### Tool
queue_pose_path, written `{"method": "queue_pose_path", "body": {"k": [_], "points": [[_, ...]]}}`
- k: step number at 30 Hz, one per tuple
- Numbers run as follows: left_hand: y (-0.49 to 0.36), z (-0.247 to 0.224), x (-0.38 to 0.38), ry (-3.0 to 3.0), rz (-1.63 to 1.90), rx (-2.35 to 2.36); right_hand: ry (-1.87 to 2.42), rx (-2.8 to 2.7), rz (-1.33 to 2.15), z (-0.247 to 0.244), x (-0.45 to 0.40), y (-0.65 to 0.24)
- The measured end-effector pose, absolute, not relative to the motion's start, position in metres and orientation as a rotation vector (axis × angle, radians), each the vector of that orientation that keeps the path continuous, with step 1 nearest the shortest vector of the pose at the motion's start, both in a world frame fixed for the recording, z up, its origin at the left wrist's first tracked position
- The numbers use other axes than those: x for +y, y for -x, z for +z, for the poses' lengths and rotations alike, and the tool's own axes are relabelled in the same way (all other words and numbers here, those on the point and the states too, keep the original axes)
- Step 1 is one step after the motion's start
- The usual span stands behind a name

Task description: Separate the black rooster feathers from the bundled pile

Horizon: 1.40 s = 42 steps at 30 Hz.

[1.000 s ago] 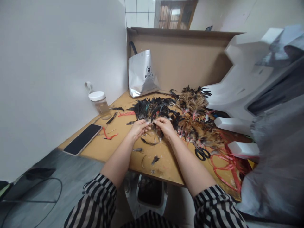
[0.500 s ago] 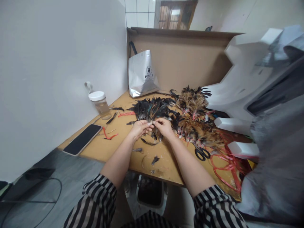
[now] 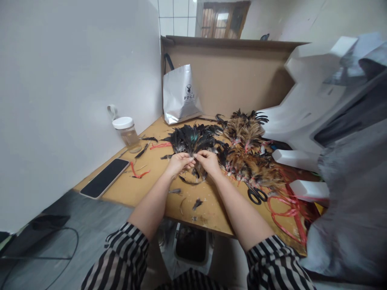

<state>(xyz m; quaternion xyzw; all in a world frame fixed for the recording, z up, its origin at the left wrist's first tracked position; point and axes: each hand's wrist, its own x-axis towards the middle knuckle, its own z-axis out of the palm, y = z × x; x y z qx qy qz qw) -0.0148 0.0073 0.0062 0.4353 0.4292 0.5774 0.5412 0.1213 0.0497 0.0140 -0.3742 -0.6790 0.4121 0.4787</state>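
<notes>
Both my hands meet over the middle of the table, at the near end of a bunch of dark feathers [image 3: 193, 139]. My left hand [image 3: 180, 163] pinches the base of a feather, thumb and fingers pressed together. Touching it from the other side, my right hand [image 3: 208, 161] pinches the same spot. A green sheen shows on the feathers just beyond my fingertips. How many feathers I hold cannot be made out, as they merge with the dark pile behind. Loose feathers [image 3: 197, 204] lie on the table below my hands.
Brown feather bundles [image 3: 248, 167] lie to the right, beside black-handled scissors [image 3: 256, 195] and red plastic string [image 3: 287, 211]. At left are a phone [image 3: 105, 178] and a lidded jar [image 3: 127, 133]. A silver bag [image 3: 181, 96] stands at the back; a bin [image 3: 191, 243] sits below the table edge.
The feathers at my fingertips have shifted slightly; a green sheen now shows where a brownish feather was. My hands stay in nearly the same place, still pinched together.
</notes>
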Motion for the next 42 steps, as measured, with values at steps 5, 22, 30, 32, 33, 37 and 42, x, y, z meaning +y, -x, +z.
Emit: {"method": "queue_pose_path", "body": {"k": [5,22,30,32,33,37,42], "points": [[0.015,0.005,0.007,-1.056,1.335,1.005,0.902,-1.596,1.100,0.014,0.047,-0.119],[0.028,-0.003,0.016,-0.914,1.528,0.987,1.694,-2.345,0.357,0.015,0.051,-0.141],[0.028,-0.003,0.016,-0.892,1.546,0.940,1.841,-2.448,0.298,0.023,0.044,-0.137],[0.028,-0.003,0.016,-0.884,1.552,0.922,1.845,-2.474,0.295,0.025,0.043,-0.137],[0.028,-0.003,0.016,-0.881,1.554,0.916,1.842,-2.482,0.285,0.025,0.042,-0.137],[0.029,-0.004,0.017,-0.885,1.559,0.900,1.834,-2.427,0.263,0.020,0.046,-0.139],[0.031,-0.005,0.017,-0.851,1.563,0.878,1.348,-2.204,0.995,0.019,0.061,-0.156]]}}
